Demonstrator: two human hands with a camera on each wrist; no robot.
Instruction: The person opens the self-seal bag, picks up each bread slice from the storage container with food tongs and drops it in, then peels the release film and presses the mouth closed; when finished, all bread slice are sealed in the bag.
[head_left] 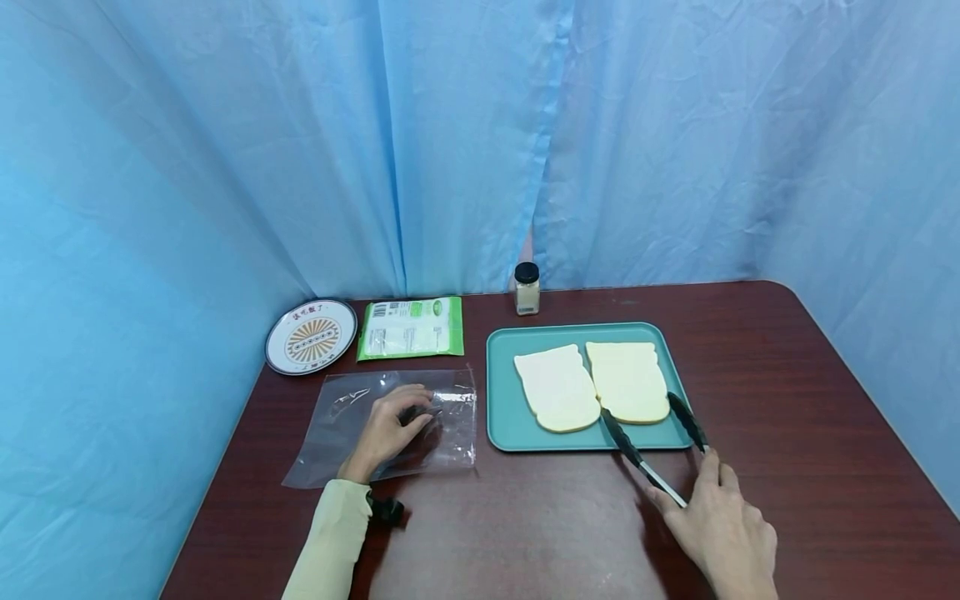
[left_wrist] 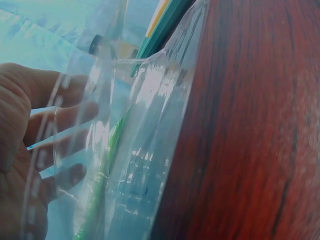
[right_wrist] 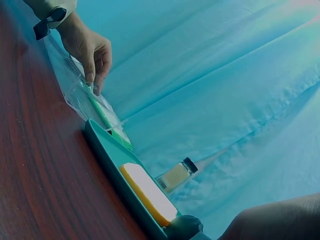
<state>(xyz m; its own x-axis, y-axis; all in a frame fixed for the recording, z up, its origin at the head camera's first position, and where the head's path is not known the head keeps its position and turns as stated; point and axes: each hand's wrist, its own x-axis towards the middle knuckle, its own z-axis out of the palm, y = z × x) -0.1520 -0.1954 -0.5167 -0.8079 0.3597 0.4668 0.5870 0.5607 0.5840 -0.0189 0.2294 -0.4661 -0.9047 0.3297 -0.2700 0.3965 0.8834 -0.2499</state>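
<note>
My left hand [head_left: 390, 425] is over a clear plastic bag [head_left: 345, 417] lying on the table, pinching its upper film, which rises toward the fingers in the left wrist view. My right hand [head_left: 723, 525] holds black-tipped metal tongs [head_left: 660, 483]. Their arms are spread around the right bread slice [head_left: 628, 379], one tip at the gap between the slices and the other by its right edge. A second bread slice [head_left: 557, 390] lies just left of it. Both rest on a teal tray [head_left: 502, 425]; the right wrist view also catches one tong tip [right_wrist: 184, 227].
Behind the bag are a green-and-white packet [head_left: 412, 327] and a patterned round plate [head_left: 311, 337] at the table's left edge. A small jar [head_left: 527, 292] with a black lid stands behind the tray. Blue curtains [head_left: 465, 150] surround the dark wood table [head_left: 810, 400].
</note>
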